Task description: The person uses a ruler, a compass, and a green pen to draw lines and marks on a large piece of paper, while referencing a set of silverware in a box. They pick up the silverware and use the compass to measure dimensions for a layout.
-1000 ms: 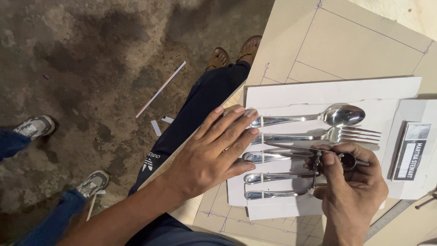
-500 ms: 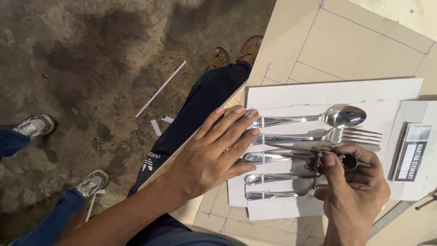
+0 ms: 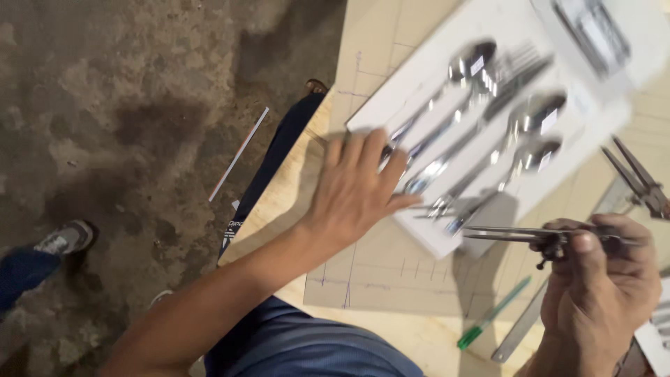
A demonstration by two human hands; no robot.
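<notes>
Worktop (image 3: 363, 279): pale wooden board with pencil lines ruled across it, set over a rough dark floor (image 3: 125, 105). Another person's shoe (image 3: 66, 237) shows at lower left, well apart from the work.

White tray (image 3: 426, 241) lies on the worktop, now slanting up to the right. In the earlier views it lay square across; the view has swung and blurred, so much of that shift is likely the head turning.

Cutlery set (image 3: 488, 119) rests in the tray: spoons and forks side by side, handles toward the person.

Left hand (image 3: 356, 192): flat, fingers spread and fully extended, gripping nothing. Fingertips overlap the tray's near edge and the handle ends. A second ago the palm lay further over the handles; it has drawn back toward the tray edge.

Right hand (image 3: 600, 279): closed around the hinge of a metal divider (image 3: 530, 236), legs nearly together and pointing left. Earlier the divider sat over the cutlery handles; now it is lifted clear, off the tray's near corner. Judged: the measuring contact on the cutlery is broken, the span apparently carried in the tool.

Metal ruler (image 3: 520, 331) and green pen (image 3: 492, 314) lie on the worktop just below the right hand. A second divider-like tool (image 3: 638, 178) lies at the right edge.
</notes>
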